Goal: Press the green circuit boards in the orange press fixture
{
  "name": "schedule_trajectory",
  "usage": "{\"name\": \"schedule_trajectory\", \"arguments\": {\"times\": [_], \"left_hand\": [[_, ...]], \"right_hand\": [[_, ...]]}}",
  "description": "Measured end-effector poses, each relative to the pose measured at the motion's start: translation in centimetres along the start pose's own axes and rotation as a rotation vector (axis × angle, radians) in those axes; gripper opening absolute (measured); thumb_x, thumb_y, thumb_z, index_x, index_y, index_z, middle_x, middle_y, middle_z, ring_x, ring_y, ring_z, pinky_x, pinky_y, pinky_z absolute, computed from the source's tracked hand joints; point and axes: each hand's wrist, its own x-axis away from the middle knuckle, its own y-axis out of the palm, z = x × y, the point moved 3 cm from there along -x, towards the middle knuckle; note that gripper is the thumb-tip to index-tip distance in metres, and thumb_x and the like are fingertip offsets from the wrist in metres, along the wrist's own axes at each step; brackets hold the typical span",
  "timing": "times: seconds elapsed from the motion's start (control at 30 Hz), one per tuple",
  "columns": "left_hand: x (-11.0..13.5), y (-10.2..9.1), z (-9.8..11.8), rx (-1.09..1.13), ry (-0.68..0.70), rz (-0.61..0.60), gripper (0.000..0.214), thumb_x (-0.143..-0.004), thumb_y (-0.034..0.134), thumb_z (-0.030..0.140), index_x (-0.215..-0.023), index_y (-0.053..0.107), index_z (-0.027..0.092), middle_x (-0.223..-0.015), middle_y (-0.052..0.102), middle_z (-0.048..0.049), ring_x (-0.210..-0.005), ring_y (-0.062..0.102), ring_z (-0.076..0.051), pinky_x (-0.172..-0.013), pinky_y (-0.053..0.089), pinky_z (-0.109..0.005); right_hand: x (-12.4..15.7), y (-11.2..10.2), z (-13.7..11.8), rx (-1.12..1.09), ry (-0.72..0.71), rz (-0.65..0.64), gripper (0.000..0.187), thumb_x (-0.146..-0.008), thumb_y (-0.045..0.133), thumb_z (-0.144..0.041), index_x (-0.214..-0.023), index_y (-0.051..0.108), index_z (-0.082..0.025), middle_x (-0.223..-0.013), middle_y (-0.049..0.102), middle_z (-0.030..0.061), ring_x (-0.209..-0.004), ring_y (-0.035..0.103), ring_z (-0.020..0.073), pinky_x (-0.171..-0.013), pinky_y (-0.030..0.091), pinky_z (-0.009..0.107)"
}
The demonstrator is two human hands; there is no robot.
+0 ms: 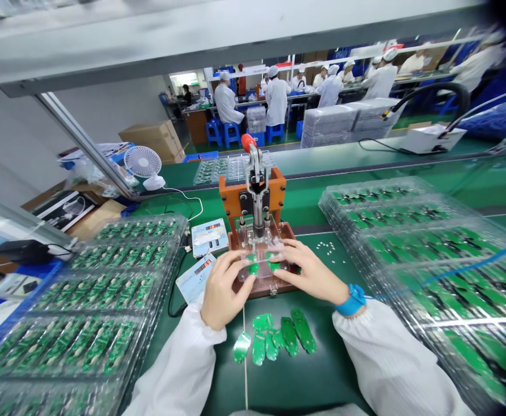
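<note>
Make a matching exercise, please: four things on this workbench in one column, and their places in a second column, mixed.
Things:
1. fan
2. loose boards
3. press
4. wristband

Places:
A. on the right hand's wrist
B. on the mat, below both hands
C. far left, behind the trays
D. centre, just beyond the hands

Pairs: 1-C, 2-B, 3-D, 4-A

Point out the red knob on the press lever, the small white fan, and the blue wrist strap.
red knob (pixel 248 142), head view, middle of the knob.
white fan (pixel 142 161), head view, centre of the grille.
blue wrist strap (pixel 353 300), head view, band on the wrist.
</note>
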Motion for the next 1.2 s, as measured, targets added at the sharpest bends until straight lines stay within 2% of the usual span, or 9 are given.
{"name": "schedule_trajectory", "arguments": {"times": [0.13, 0.3, 0.47, 0.67, 0.83, 0.93, 1.07, 1.13, 1.2], "left_hand": [[0.8, 0.2, 2.5, 0.135, 0.090, 0.048, 0.016, -0.094, 0.063, 0.010, -0.108, 0.065, 0.018, -0.101, 0.071, -0.0063, -0.098, 0.065, -0.020, -0.089, 0.054, -0.036], [2.2, 2.2, 5.0, 0.190, 0.267, -0.106, 0.016, -0.094, 0.062, 0.009, -0.107, 0.066, 0.016, -0.106, 0.073, -0.0075, -0.098, 0.065, -0.022, -0.087, 0.054, -0.037], [2.9, 3.5, 5.6, 0.225, 0.310, -0.182, 0.010, -0.096, 0.059, 0.012, -0.102, 0.065, 0.015, -0.106, 0.072, -0.0080, -0.101, 0.066, -0.022, -0.093, 0.055, -0.040], [4.0, 4.7, 4.9, 0.188, 0.287, -0.275, 0.009, -0.098, 0.057, 0.019, -0.101, 0.065, 0.017, -0.109, 0.071, -0.0052, -0.122, 0.062, -0.025, -0.120, 0.042, -0.050], [4.4, 4.9, 4.4, 0.183, 0.292, -0.299, 0.010, -0.099, 0.056, 0.019, -0.102, 0.066, 0.017, -0.110, 0.071, -0.0045, -0.122, 0.062, -0.023, -0.123, 0.040, -0.049], [4.3, 4.8, 4.2, 0.175, 0.309, -0.308, 0.011, -0.099, 0.056, 0.018, -0.102, 0.066, 0.017, -0.108, 0.071, -0.0042, -0.120, 0.063, -0.022, -0.123, 0.041, -0.048], [4.1, 4.8, 3.9, 0.177, 0.340, -0.304, 0.011, -0.100, 0.055, 0.018, -0.102, 0.066, 0.017, -0.105, 0.072, -0.0041, -0.116, 0.064, -0.021, -0.121, 0.043, -0.045], [4.1, 4.8, 3.9, 0.177, 0.346, -0.295, 0.011, -0.100, 0.055, 0.019, -0.101, 0.066, 0.017, -0.103, 0.073, -0.0042, -0.115, 0.065, -0.020, -0.120, 0.043, -0.044], [4.1, 4.8, 3.9, 0.173, 0.352, -0.285, 0.012, -0.100, 0.055, 0.019, -0.101, 0.066, 0.017, -0.102, 0.073, -0.0042, -0.114, 0.065, -0.020, -0.121, 0.043, -0.043]], "right_hand": [[0.0, 0.1, 0.3, -0.002, -0.024, 0.027, 0.020, -0.095, 0.071, -0.031, -0.114, 0.074, -0.024, -0.133, 0.072, 0.0082, -0.136, 0.054, 0.0333, -0.115, 0.045, 0.061], [-0.2, 0.0, 0.2, -0.006, -0.061, 0.058, 0.019, -0.095, 0.071, -0.032, -0.113, 0.077, -0.027, -0.129, 0.075, 0.0062, -0.135, 0.056, 0.0332, -0.113, 0.046, 0.062], [-0.2, -1.0, -0.1, -0.031, -0.061, 0.170, 0.016, -0.096, 0.069, -0.038, -0.102, 0.079, -0.027, -0.125, 0.076, 0.0051, -0.127, 0.062, 0.0293, -0.110, 0.051, 0.053], [-2.7, -5.4, -0.9, -0.061, 0.081, 0.611, 0.021, -0.104, 0.056, -0.035, -0.112, 0.072, -0.023, -0.112, 0.076, 0.0085, -0.105, 0.072, 0.0244, -0.093, 0.058, 0.043], [-9.5, -10.1, -5.1, -0.072, -0.134, 0.782, 0.031, -0.101, 0.058, -0.033, -0.131, 0.062, -0.025, -0.135, 0.068, 0.0088, -0.126, 0.063, 0.0246, -0.102, 0.055, 0.042], [-14.7, -12.2, -6.8, 0.028, -0.219, 0.743, 0.035, -0.103, 0.054, -0.042, -0.132, 0.063, -0.023, -0.127, 0.072, 0.0084, -0.124, 0.063, 0.0257, -0.109, 0.049, 0.045], [-21.0, -12.7, -6.8, -0.241, 0.024, 0.387, 0.056, -0.103, 0.046, -0.065, -0.112, 0.072, -0.016, -0.092, 0.077, 0.0085, -0.089, 0.071, 0.0226, -0.084, 0.057, 0.038], [-22.2, -12.7, -7.7, -0.381, 0.041, 0.269, 0.058, -0.100, 0.051, -0.067, -0.105, 0.075, -0.014, -0.087, 0.075, 0.0080, -0.078, 0.069, 0.0188, -0.074, 0.057, 0.033], [-21.6, -13.0, -9.8, -0.396, -0.098, 0.301, 0.047, -0.099, 0.061, -0.058, -0.104, 0.077, -0.015, -0.091, 0.074, 0.0061, -0.080, 0.068, 0.0163, -0.075, 0.056, 0.030]]}}
